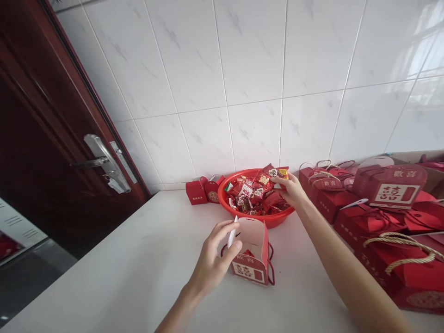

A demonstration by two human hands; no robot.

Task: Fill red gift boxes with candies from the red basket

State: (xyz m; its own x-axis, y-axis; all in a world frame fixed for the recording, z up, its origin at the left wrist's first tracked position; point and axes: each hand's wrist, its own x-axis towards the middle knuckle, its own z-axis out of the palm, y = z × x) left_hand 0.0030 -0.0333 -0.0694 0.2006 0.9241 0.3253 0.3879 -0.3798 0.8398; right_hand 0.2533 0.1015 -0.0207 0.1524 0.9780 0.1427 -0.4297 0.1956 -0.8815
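A small red and white gift box [249,274] stands with its top open on the white table [145,268], a dark red cord handle at its right side. My left hand [212,256] is at its left side, thumb and fingers closed on a white-edged box flap [232,235]. Something red lies low inside, mostly hidden by the front wall. Behind the box is a red plastic basin [275,221] heaped with wrapped candies [248,192]. Over the basin's right side, my right hand [294,190] pinches a red candy packet [282,174]; whether it holds more than one I cannot tell.
Several red gift boxes [357,231] with rope handles crowd the table's right side. Two small red boxes [197,193] sit left of the basin, near the tiled wall [194,69]. A dark wooden door [52,106] with a metal handle [99,161] stands at the left.
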